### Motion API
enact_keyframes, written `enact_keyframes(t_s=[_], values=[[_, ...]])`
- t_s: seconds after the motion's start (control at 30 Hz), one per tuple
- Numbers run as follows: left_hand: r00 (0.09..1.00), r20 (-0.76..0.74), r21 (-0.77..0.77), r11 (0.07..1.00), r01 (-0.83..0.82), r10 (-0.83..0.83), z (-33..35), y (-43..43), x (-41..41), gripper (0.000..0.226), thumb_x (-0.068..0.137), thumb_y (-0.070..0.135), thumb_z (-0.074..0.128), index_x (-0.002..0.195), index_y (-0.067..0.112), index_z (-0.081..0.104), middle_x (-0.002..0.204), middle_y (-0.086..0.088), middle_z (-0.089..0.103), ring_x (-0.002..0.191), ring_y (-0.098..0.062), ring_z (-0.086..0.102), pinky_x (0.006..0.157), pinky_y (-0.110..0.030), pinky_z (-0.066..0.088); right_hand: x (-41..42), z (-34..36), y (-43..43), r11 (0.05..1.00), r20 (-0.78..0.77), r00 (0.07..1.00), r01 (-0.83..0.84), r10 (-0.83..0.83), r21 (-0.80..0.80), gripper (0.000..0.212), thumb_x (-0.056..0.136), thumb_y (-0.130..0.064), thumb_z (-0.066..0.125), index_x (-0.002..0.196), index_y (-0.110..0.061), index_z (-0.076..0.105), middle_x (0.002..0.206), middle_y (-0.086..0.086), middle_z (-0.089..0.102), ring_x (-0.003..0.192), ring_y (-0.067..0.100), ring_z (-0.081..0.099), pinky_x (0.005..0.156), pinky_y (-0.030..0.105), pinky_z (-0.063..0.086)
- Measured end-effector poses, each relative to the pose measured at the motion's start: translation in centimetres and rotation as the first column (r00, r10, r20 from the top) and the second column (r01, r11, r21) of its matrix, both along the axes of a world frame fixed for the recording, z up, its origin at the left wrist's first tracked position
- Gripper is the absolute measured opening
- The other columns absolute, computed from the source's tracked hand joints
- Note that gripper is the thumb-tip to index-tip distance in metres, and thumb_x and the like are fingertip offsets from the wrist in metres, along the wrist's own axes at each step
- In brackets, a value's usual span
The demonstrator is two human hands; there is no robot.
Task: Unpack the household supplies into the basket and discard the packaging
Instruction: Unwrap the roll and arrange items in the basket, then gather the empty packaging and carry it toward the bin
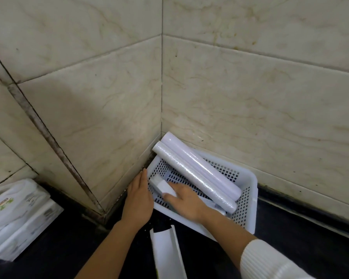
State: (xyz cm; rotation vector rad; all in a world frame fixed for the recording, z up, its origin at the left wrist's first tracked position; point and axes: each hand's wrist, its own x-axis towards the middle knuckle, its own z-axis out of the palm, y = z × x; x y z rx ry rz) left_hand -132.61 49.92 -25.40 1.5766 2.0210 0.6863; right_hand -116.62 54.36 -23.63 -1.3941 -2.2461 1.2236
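Observation:
A white perforated plastic basket [248,202] sits on a dark counter in the corner of the tiled walls. Two long white rolls [197,174] lie slanted in it, their far ends sticking out over the rim. My right hand [186,200] is inside the basket, its fingers resting on a small white block [163,187] near the left wall. Flat against the basket's outer left side is my left hand [138,198], fingers extended and holding nothing. An opened white package [166,252] lies on the counter in front of the basket.
Several white wrapped packs [14,214] are stacked on the counter at far left. Beige marble-look tile walls [250,97] close in the corner behind and to the right. The dark counter [290,228] extends to the right.

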Motion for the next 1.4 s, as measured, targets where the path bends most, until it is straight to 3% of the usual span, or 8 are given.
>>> enact_keyframes(t_s=[0.13, 0.37, 0.53, 0.67, 0.83, 0.97, 1.17, 1.4], values=[[1.0, 0.001, 0.0, 1.0, -0.018, 0.018, 0.3, 0.0, 0.3, 0.067, 0.099, 0.009, 0.034, 0.152, 0.018, -0.005, 0.162, -0.003, -0.002, 0.147, -0.022, 0.004, 0.121, -0.04, 0.008, 0.8, -1.5, 0.5, 0.997, 0.231, 0.972, -0.048, 0.032, 0.062, 0.036, 0.099, -0.036, 0.034, 0.117, -0.021, 0.061, 0.138, 0.003, 0.047, 0.125, 0.024, 0.038, 0.108, 0.049, 0.027], [0.998, -0.052, -0.006, 1.0, -0.019, 0.019, 0.4, 0.1, 0.4, 0.058, 0.103, 0.021, 0.026, 0.152, 0.018, -0.003, 0.162, -0.003, 0.003, 0.146, -0.023, 0.009, 0.121, -0.039, 0.012, -0.3, -1.1, 2.2, 0.977, 0.442, 0.888, -0.189, 0.129, 0.095, 0.031, 0.094, -0.032, 0.054, 0.119, -0.018, 0.064, 0.109, 0.01, 0.049, 0.115, 0.028, 0.046, 0.096, 0.039, 0.043], [0.999, -0.045, -0.032, 0.999, -0.021, 0.019, 0.5, 0.2, 0.5, 0.057, 0.103, 0.025, 0.025, 0.153, 0.02, -0.002, 0.162, -0.001, 0.005, 0.146, -0.024, 0.01, 0.12, -0.037, 0.013, -0.5, -1.4, 2.1, 0.921, 0.621, 0.767, -0.344, 0.164, 0.181, 0.028, 0.093, -0.022, 0.057, 0.119, -0.016, 0.064, 0.11, 0.006, 0.056, 0.099, 0.025, 0.06, 0.079, 0.032, 0.05], [0.999, -0.045, -0.064, 0.998, -0.016, 0.013, 0.5, 0.2, 0.4, 0.058, 0.102, 0.024, 0.026, 0.153, 0.02, -0.002, 0.161, -0.001, 0.006, 0.145, -0.024, 0.012, 0.12, -0.039, 0.014, -0.6, -1.5, 2.0, 0.988, 0.459, 0.881, -0.149, 0.112, 0.045, 0.044, 0.091, -0.02, 0.06, 0.134, -0.017, 0.056, 0.134, 0.002, 0.06, 0.123, 0.021, 0.056, 0.107, 0.037, 0.043], [0.998, -0.065, -0.12, 0.993, -0.016, 0.008, 1.1, 0.2, 0.0, 0.059, 0.101, 0.026, 0.03, 0.152, 0.025, 0.0, 0.16, -0.002, 0.013, 0.143, -0.029, 0.016, 0.115, -0.048, 0.024, 0.8, 0.1, 1.4, 0.998, 0.348, 0.937, -0.04, 0.023, 0.042, 0.046, 0.089, -0.02, 0.059, 0.135, -0.014, 0.053, 0.096, -0.001, 0.068, 0.099, 0.026, 0.065, 0.076, 0.025, 0.044], [0.979, -0.201, -0.153, 0.988, -0.031, 0.0, 2.3, -0.4, 0.5, 0.062, 0.1, 0.036, 0.032, 0.152, 0.024, 0.001, 0.161, -0.003, 0.007, 0.146, -0.032, 0.008, 0.115, -0.055, 0.023, 2.7, 2.3, -0.6, 0.99, 0.196, 0.978, 0.046, -0.072, 0.136, 0.045, 0.088, -0.019, 0.062, 0.132, -0.011, 0.056, 0.122, 0.009, 0.063, 0.108, 0.025, 0.06, 0.088, 0.026, 0.042], [0.988, -0.082, 0.205, 0.972, -0.113, 0.132, 3.2, -7.2, 6.8, 0.057, 0.098, 0.025, 0.042, 0.15, 0.014, 0.022, 0.159, -0.01, 0.017, 0.146, -0.026, 0.012, 0.119, -0.041, 0.018, 7.4, 4.1, -6.6, 0.944, -0.031, 0.968, 0.25, -0.249, 0.214, 0.029, 0.088, -0.019, 0.062, 0.116, -0.021, 0.064, 0.099, -0.002, 0.061, 0.078, 0.008, 0.057, 0.069, 0.014, 0.041], [0.992, -0.067, 0.165, 0.982, -0.095, 0.107, 1.0, -16.5, 12.2, 0.059, 0.091, 0.018, 0.055, 0.144, 0.006, 0.032, 0.153, -0.022, 0.023, 0.143, -0.035, 0.019, 0.118, -0.045, 0.021, 15.8, 3.6, -14.3, 0.874, -0.103, 0.904, 0.427, -0.415, 0.231, 0.02, 0.084, -0.013, 0.066, 0.102, -0.022, 0.068, 0.09, -0.004, 0.064, 0.071, 0.005, 0.058, 0.069, 0.014, 0.044]])
